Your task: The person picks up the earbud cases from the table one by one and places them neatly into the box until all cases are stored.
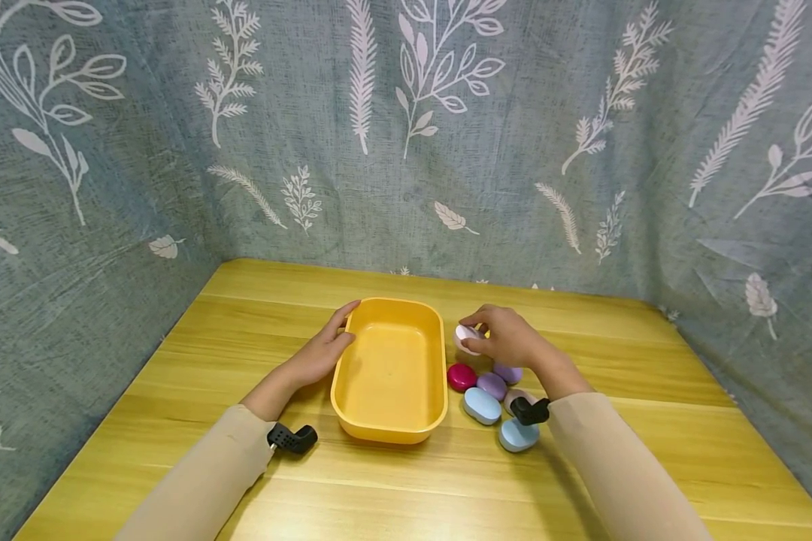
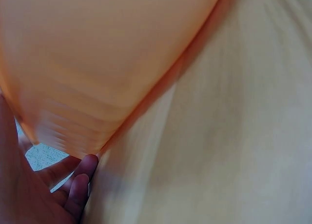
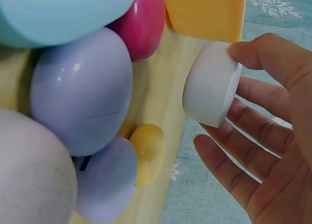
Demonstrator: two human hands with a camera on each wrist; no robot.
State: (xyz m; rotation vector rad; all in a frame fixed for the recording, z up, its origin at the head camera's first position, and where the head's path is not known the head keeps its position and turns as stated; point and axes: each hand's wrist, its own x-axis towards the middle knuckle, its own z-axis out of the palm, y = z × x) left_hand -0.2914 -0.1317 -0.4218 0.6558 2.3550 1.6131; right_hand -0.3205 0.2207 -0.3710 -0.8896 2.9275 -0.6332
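A yellow plastic basin stands on the table with nothing in it. My left hand holds it at its far left corner, thumb along the rim, and the lower fingertips meet its outer wall in the left wrist view. To the right of the basin, my right hand pinches a white soap bar between thumb and fingers. Near that hand lie a dark pink soap, two purple soaps, two light blue soaps and a pale soap, partly covered by the right wrist in the head view.
A yellow oval piece lies beyond the purple soaps in the right wrist view. Behind the wooden table hangs a blue-grey curtain with white leaf prints, which also runs along both sides.
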